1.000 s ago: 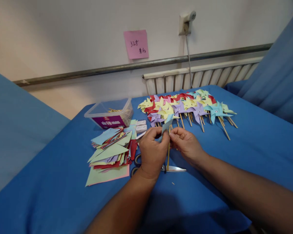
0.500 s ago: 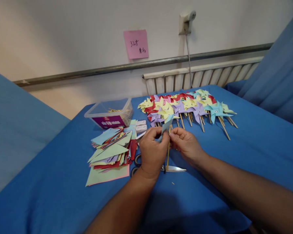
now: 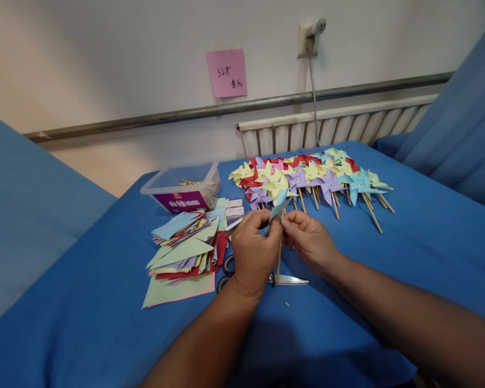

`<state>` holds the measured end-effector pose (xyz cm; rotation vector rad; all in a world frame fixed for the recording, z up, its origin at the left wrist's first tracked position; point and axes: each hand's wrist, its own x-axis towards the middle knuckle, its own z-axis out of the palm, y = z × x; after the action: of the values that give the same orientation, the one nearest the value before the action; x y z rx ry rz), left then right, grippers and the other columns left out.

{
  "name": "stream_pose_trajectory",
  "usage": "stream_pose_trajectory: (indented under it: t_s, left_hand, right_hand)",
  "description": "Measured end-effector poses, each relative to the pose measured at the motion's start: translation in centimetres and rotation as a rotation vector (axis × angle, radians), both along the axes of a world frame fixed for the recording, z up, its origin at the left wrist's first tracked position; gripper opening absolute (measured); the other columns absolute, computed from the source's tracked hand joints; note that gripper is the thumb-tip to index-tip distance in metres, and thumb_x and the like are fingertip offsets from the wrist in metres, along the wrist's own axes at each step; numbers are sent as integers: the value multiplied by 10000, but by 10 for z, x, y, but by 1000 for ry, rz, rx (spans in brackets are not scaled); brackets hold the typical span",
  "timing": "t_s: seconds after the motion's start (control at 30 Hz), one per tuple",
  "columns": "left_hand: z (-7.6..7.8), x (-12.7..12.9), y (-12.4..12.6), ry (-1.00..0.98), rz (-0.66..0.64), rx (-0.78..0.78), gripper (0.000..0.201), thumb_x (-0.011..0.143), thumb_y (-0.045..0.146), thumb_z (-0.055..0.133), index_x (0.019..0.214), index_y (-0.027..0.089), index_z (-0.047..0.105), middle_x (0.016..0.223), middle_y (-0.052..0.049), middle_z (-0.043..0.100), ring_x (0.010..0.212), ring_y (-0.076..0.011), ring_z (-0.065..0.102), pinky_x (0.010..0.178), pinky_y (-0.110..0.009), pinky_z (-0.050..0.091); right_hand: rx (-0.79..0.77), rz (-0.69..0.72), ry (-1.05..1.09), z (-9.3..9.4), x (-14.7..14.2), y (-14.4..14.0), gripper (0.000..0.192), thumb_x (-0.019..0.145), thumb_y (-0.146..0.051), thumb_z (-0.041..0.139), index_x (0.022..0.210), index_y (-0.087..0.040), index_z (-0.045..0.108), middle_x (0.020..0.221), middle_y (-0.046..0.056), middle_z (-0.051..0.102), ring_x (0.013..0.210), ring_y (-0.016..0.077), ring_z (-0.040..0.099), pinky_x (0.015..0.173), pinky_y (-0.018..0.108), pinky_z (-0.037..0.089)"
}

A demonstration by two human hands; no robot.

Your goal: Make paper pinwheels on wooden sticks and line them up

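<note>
Between my hands is a light blue paper pinwheel [image 3: 280,207], seen nearly edge-on, with a thin wooden stick [image 3: 279,264] hanging down from it. My left hand [image 3: 255,245] is closed on the folded paper, thumb toward the stick. My right hand [image 3: 309,237] pinches at the top of the stick, right behind the paper; its fingertips partly hide what they grip. Under my left hand lie scissors [image 3: 293,279], blades pointing right and dark handles at the left. Finished pinwheels [image 3: 317,172] in several colours lie in rows beyond my hands.
To the left, cut coloured paper [image 3: 181,253] is stacked on the blue cloth [image 3: 97,280]. Behind it stands a clear plastic box [image 3: 180,188] containing sticks. Small white boxes [image 3: 234,209] sit beside the paper. A radiator [image 3: 335,126] and a metal pipe [image 3: 210,111] run along the wall.
The blue paper has tilted slightly between my fingers. Both hands keep nearly the same place and grip; the things on the cloth have not moved.
</note>
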<state>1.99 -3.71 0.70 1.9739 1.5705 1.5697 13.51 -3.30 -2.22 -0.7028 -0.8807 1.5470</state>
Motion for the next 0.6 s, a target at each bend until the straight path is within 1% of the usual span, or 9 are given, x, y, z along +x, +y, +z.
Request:
stream_pose_trajectory:
  t_s: [0.2,0.6]
  left_hand:
    - [-1,0,0,4,6,1,72,774,189,621,739,212,679,756,4,698,722,-148,630,722,-272,482]
    - [-2,0,0,27,-1,26,76,776,181,618,743,211,680,769,3,700,731,-145,632,732,-269,480]
  right_hand:
    - [3,1,-7,0,1,0,302,710,-430,775,717,-195,587,593,-41,598,529,93,545,552,236,467]
    - [7,-3,-9,-1,0,0,297,714,-424,774,720,-190,592,586,-45,589,527,87,532,548,228,458]
